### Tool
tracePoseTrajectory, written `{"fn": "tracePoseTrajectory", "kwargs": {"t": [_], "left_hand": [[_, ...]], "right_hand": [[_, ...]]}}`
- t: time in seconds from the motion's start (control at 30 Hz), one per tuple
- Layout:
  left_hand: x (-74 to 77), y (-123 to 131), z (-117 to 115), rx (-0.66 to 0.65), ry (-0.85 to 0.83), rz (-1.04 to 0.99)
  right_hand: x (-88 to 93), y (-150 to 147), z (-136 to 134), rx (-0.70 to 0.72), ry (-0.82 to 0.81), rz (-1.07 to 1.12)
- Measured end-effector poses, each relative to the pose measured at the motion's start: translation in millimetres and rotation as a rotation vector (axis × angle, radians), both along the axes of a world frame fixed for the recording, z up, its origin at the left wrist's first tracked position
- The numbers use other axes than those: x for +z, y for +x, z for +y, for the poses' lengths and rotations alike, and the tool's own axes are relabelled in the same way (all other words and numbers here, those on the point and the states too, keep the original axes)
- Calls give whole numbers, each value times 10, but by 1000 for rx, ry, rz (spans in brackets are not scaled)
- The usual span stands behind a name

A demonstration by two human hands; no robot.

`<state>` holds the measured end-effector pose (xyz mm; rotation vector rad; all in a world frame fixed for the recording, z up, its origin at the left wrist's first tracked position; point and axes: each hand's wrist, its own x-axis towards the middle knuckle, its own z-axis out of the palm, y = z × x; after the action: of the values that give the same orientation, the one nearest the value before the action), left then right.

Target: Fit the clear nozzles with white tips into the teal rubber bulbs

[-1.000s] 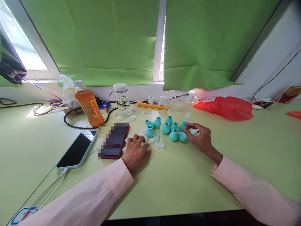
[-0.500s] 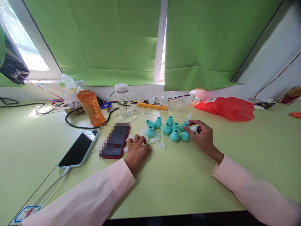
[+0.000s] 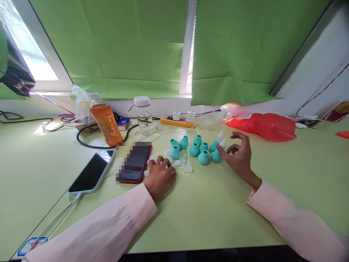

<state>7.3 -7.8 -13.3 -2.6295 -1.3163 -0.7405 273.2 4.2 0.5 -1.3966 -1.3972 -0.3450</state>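
Observation:
Several teal rubber bulbs [image 3: 203,157] stand upright on the table, their necks open at the top. Two at the right end carry pointed whitish nozzle tips; one is the front-right bulb [image 3: 216,155], whose nozzle tip [image 3: 223,143] leans a little right. Just beside that bulb is my right hand [image 3: 238,156], open, with a gap between thumb and raised index finger and the other fingers loosely curled. My left hand [image 3: 160,176] lies palm down, fingers bent and apart, over small clear plastic pieces [image 3: 187,168]. Its palm side is hidden.
Left of my left hand lie a dark red phone [image 3: 136,163] and a light-cased phone [image 3: 91,173] with a cable. Behind are an orange drink bottle [image 3: 106,123], a clear bottle [image 3: 143,118], and a yellow power strip [image 3: 177,122]. A red plastic bag [image 3: 261,126] sits back right.
My right hand has let go of the nozzle tip, which now stands on the front-right bulb. Its fingers have spread and it has drawn slightly right. My left hand stays in place.

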Motion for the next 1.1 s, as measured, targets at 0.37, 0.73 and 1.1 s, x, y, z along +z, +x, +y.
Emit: {"fn": "tracePoseTrajectory", "kwargs": {"t": [0.37,0.73,1.1], "left_hand": [[-10,13,-28,-163,29,-54],[12,19,-44,-279,71,-455],[-19,53,-22,-491,-60,-722]], "right_hand": [[-193,-682,-275,513,-237,-703],[-145,-862,-380,816,-794,392],[-101,-869,-379,954,-971,783]]}}
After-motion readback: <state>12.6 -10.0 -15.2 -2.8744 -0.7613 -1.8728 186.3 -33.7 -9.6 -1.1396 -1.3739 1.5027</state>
